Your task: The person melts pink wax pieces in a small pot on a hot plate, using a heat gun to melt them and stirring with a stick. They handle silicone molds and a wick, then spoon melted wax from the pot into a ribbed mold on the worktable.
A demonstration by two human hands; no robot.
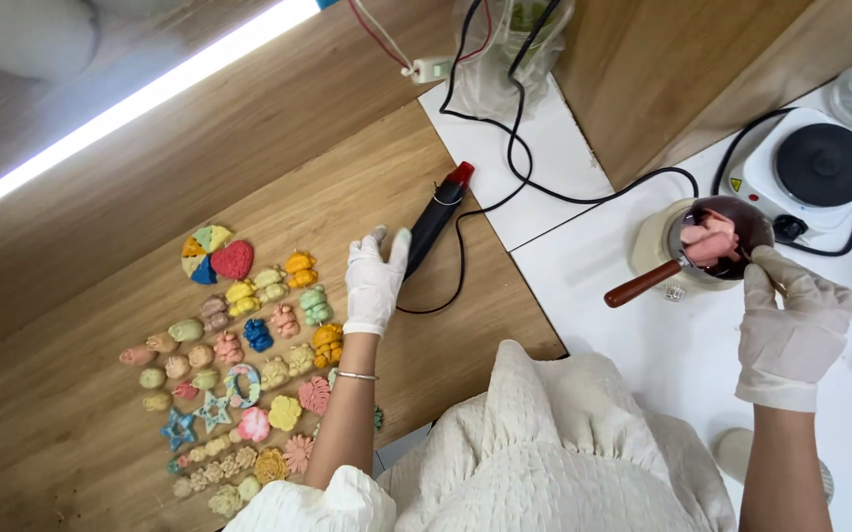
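White-gloved left hand open, reaching for black heat gun w/ red tip; right hand closed near small melting pot w/ pink chunks, grip unclear. Melting step; next needs grasping gun.

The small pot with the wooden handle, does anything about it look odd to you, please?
Pink chunks are heaped above the rim of the small dark pot with a wooden handle; it sits off the black hotplate.

Craft workshop, moulded wax shapes on bench, hotplate, melting pot, heat gun
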